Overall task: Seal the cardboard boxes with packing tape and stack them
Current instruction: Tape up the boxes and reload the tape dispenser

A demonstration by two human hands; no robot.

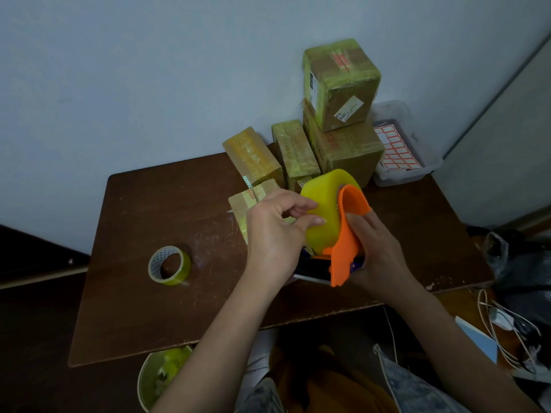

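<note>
Picking tape roll (pixel 323 210), dispenser (pixel 346 236) gripped

The yellow tape roll (pixel 323 210) sat mounted in an orange dispenser (pixel 346 234), held up above the table. A small box (pixel 243 205) lay just behind it, partly hidden. Further back, 2 taped boxes (pixel 253 158) stood side by side, and 1 box (pixel 341 84) topped a larger box (pixel 348 150) against the wall.

The left hand (pixel 272 231) hides much of the small box (pixel 243 205) behind it.
</note>
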